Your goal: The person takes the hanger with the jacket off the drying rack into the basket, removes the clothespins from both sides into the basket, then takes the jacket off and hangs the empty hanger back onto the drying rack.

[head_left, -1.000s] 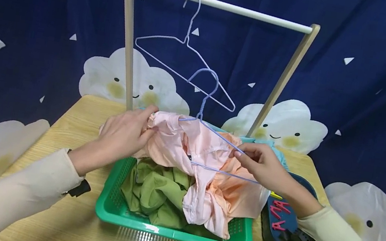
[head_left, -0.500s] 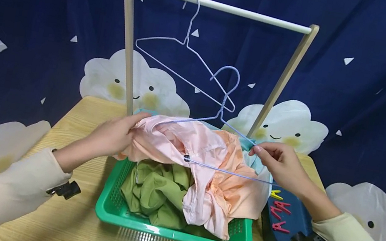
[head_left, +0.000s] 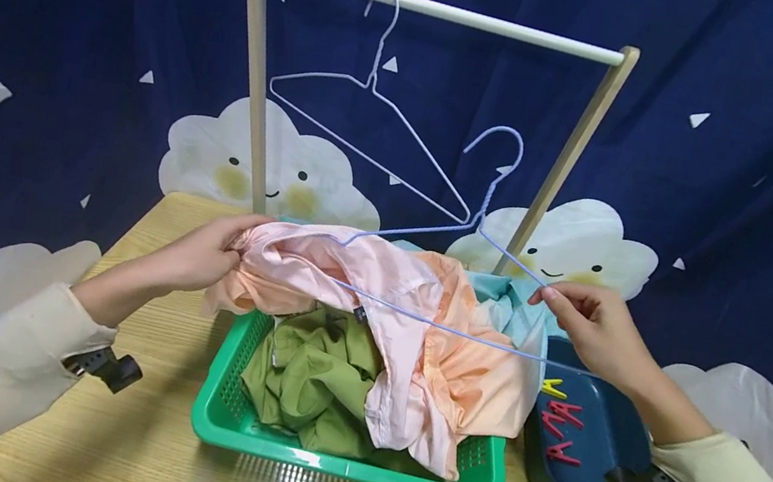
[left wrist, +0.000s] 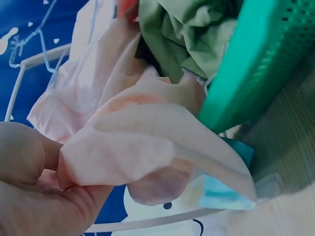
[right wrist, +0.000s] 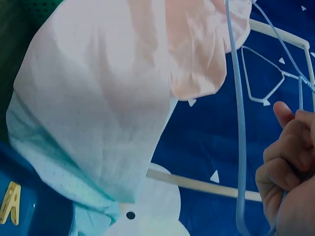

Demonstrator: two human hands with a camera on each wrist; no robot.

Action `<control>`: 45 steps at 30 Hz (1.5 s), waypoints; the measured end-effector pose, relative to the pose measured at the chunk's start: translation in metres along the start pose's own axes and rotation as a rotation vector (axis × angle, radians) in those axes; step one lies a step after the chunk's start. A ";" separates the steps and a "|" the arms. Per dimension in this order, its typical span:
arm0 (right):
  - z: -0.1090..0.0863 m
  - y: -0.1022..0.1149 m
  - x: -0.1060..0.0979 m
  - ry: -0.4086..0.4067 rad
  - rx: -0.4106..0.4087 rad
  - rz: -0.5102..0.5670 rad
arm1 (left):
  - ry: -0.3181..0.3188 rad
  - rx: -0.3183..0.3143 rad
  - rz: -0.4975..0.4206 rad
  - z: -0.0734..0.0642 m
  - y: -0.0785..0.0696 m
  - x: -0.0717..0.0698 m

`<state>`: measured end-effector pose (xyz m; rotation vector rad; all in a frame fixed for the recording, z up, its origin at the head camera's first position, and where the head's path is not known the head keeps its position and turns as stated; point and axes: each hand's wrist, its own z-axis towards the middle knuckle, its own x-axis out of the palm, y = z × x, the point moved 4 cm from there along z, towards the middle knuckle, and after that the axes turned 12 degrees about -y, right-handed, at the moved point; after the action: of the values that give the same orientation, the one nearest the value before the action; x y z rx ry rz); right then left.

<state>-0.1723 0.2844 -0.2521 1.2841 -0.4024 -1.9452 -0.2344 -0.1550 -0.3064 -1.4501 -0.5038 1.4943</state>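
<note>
In the head view, my left hand (head_left: 206,253) pinches the edge of a pale pink and peach garment (head_left: 410,329) at its left end. The garment drapes over the green basket. My right hand (head_left: 596,329) pinches the right arm of a lilac wire hanger (head_left: 489,196), whose hook points up. The hanger's left end runs into the pink cloth, and its bottom bar crosses in front of the garment. In the left wrist view, bunched cloth (left wrist: 128,152) hangs from thumb and fingers. The right wrist view has curled fingers (right wrist: 283,169) around the hanger wire (right wrist: 239,118).
Olive green cloth (head_left: 311,381) lies in the green basket (head_left: 350,469), with light blue cloth (head_left: 516,308) behind. At right, a dark blue tray (head_left: 608,445) holds red clothespins (head_left: 559,433) and a yellow clothespin (head_left: 554,388). A hanger (head_left: 375,62) hangs from the rack's white rail (head_left: 497,23).
My right hand has moved right with the hanger, which has drawn partly out of the cloth. My left hand has moved left, stretching the pink garment leftward.
</note>
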 end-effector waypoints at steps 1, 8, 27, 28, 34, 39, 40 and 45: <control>0.000 0.000 -0.002 -0.005 -0.007 0.009 | -0.005 0.002 -0.002 0.000 0.002 -0.001; -0.002 -0.002 -0.016 -0.050 -0.013 0.089 | -0.003 -0.025 -0.017 -0.001 0.007 0.004; 0.001 0.002 -0.017 -0.106 0.015 0.142 | 0.437 -0.138 -0.339 -0.024 -0.046 0.081; 0.002 0.002 -0.017 -0.104 0.016 0.143 | 0.477 -0.131 -0.292 -0.026 -0.049 0.085; 0.002 0.003 -0.015 -0.083 0.018 0.141 | 0.665 0.039 0.162 -0.039 -0.053 0.110; 0.004 0.003 -0.014 -0.063 0.012 0.122 | 0.735 0.119 0.494 -0.040 -0.051 0.123; 0.004 0.003 -0.013 -0.055 0.014 0.121 | 0.755 0.117 0.546 -0.040 -0.050 0.125; 0.004 0.000 -0.013 -0.008 0.025 0.120 | 0.892 0.058 0.691 -0.035 -0.044 0.134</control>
<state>-0.1736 0.2935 -0.2422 1.2391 -0.4982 -1.8506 -0.1646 -0.0351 -0.3489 -2.1556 0.6335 1.1329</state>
